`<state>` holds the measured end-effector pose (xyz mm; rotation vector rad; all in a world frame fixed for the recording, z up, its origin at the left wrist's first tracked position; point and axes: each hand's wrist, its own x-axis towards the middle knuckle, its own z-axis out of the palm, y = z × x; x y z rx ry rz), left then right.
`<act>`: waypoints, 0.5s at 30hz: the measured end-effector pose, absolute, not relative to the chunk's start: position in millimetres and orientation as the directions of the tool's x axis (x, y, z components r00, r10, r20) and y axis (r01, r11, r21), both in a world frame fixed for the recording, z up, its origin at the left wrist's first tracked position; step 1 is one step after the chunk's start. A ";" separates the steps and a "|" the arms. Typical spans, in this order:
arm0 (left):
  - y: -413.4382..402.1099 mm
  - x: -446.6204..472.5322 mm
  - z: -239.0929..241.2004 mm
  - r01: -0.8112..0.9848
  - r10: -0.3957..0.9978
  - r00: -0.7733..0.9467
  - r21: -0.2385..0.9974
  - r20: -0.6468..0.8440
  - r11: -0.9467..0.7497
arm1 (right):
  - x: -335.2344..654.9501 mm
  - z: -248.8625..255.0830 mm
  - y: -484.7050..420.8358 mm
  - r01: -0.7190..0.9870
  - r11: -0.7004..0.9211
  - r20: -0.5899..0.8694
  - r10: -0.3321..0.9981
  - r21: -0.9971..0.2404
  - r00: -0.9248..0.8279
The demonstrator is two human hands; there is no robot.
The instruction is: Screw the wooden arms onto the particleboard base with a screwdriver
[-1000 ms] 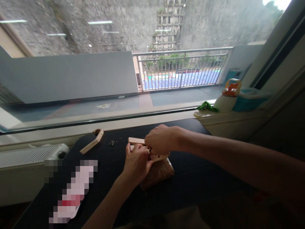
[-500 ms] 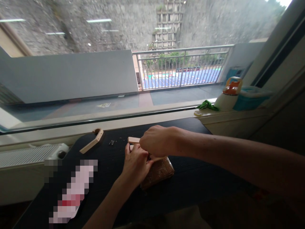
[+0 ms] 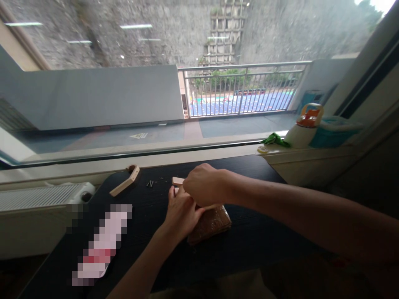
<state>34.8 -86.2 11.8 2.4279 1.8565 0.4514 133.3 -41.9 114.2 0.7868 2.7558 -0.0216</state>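
Curled right hand [image 3: 202,185], shifted left at lower centre, hides the work, contents unclear; left hand [image 3: 183,211] grips a wooden piece [image 3: 177,181].

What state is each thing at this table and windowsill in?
Left hand, closed on a wooden piece
Right hand, curled shut; fingertips hidden
Wooden piece, held, mostly covered
Brown block, lying beneath the hands
Bent wooden strip, loose on the table
Screws, lying loose
Bottle, upright
Green cloth, crumpled
Teal tub, upright; contents unclear
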 end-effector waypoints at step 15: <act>-85.5 39.1 14.9 0.945 0.953 0.238 0.184 0.185 -0.272 | 142.9 122.0 -50.3 0.441 0.883 -0.209 0.468 0.161 -0.859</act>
